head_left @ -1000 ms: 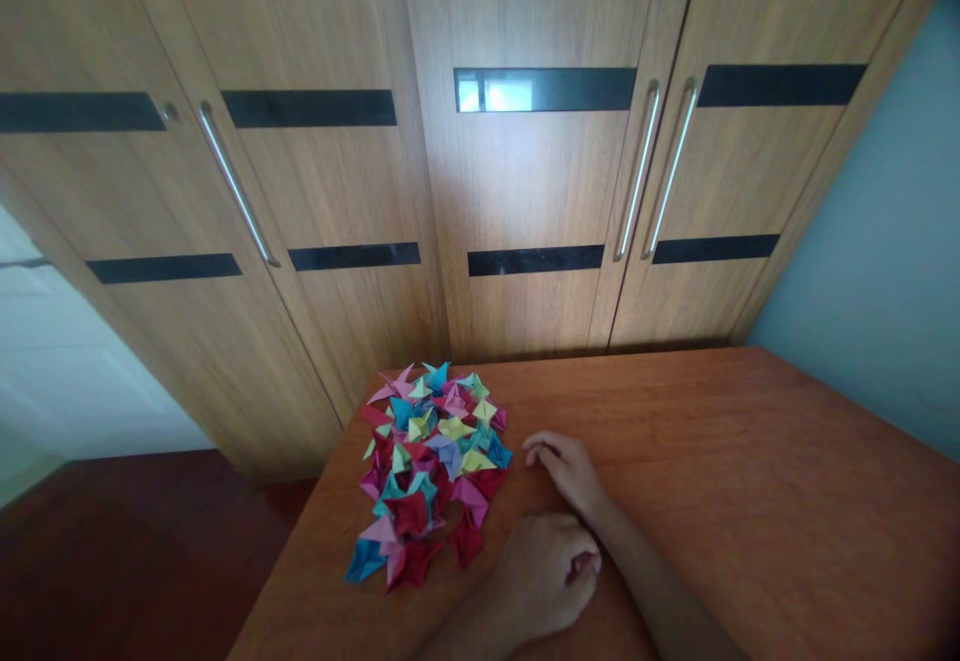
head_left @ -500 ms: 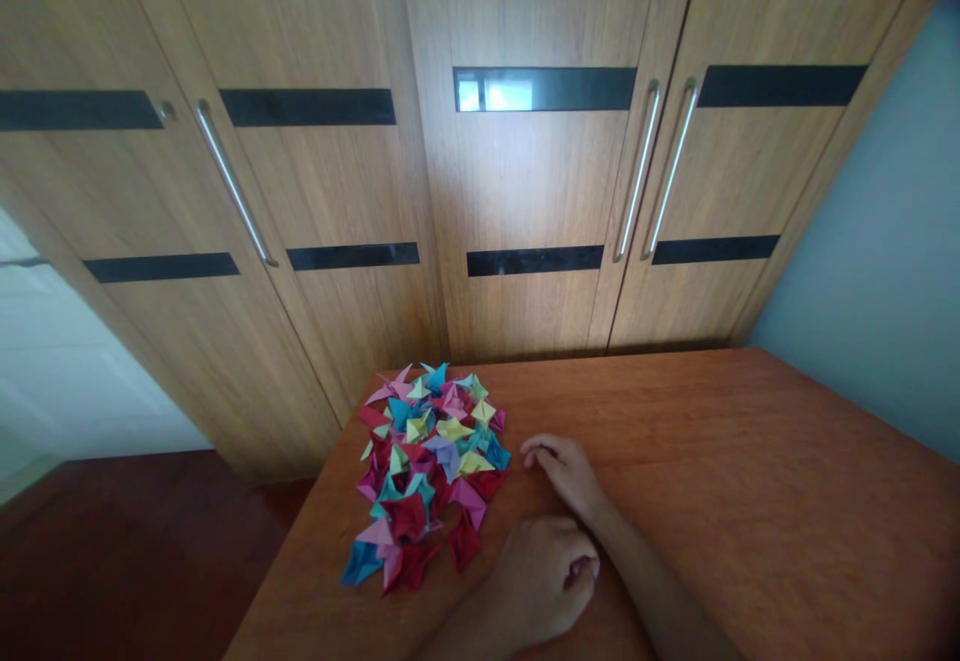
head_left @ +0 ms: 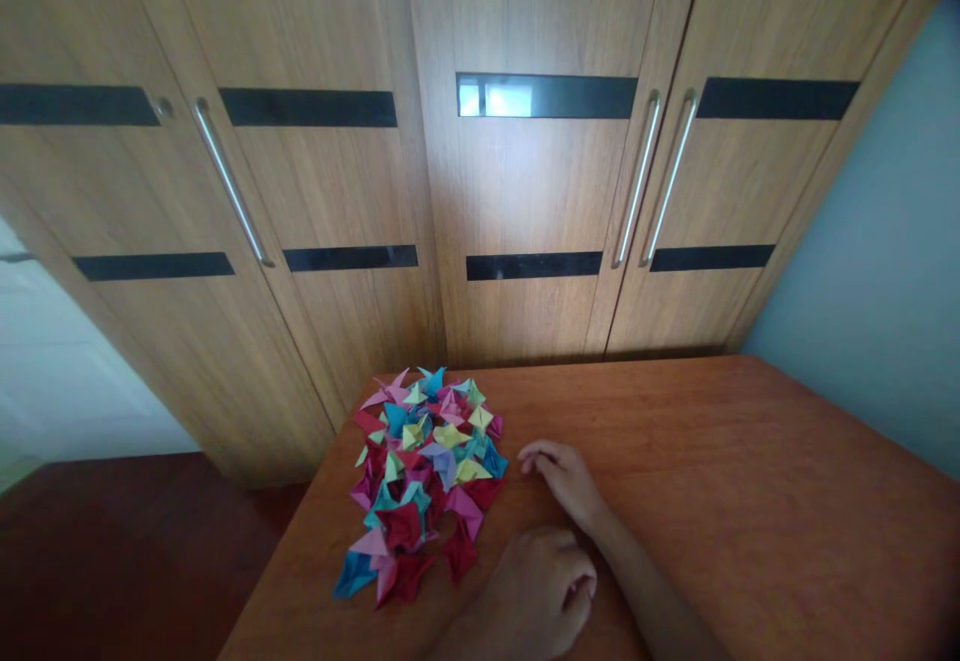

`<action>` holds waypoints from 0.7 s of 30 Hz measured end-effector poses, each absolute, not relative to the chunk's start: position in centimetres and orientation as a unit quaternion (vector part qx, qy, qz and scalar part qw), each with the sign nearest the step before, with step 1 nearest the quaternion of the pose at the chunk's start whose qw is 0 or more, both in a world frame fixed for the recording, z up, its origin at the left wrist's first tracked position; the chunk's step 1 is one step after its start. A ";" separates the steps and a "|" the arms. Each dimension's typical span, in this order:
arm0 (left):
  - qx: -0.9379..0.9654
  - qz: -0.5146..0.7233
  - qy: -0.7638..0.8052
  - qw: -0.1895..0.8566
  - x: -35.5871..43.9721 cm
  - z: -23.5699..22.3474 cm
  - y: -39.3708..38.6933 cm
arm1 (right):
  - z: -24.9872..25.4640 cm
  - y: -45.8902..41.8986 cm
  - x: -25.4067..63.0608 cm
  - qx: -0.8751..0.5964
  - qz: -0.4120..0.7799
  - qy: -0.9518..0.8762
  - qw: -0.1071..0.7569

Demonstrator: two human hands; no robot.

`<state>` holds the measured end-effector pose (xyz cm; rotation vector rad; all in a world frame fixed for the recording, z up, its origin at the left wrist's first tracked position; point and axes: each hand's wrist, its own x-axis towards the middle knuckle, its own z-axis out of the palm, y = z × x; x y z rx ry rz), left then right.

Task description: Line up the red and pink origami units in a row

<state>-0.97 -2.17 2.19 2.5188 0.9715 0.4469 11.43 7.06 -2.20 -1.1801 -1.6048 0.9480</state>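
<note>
A pile of folded paper origami pieces in pink, red, blue, teal, yellow and lilac covers the left part of the wooden table. My right hand rests on the tabletop just right of the pile, its fingers bent loosely inward and together, apart from the paper. Closer to me, my left hand is curled into a loose fist below and right of the pile. Nothing shows in either hand. The wrists lie close together, with the right forearm running to the lower right.
Behind the table stands a wooden wardrobe with dark strips and long metal handles. A pale blue wall borders the right side. At the left are a white door and a dark reddish floor.
The view has shifted slightly, so the table and pile sit a little lower and further left. Both hands keep the same pose, and the paper pieces lie as before.
</note>
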 end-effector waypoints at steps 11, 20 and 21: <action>0.895 0.164 0.353 0.216 -0.9 1.5 -2.5 | -2.1 7.2 11.4 -0.471 0.395 -0.652 0.444; 0.893 0.152 0.358 0.226 -0.8 1.7 -2.4 | -2.0 7.3 11.5 -0.469 0.403 -0.648 0.445; 0.892 0.151 0.360 0.227 -0.8 1.7 -2.4 | -2.0 7.3 11.5 -0.469 0.403 -0.649 0.443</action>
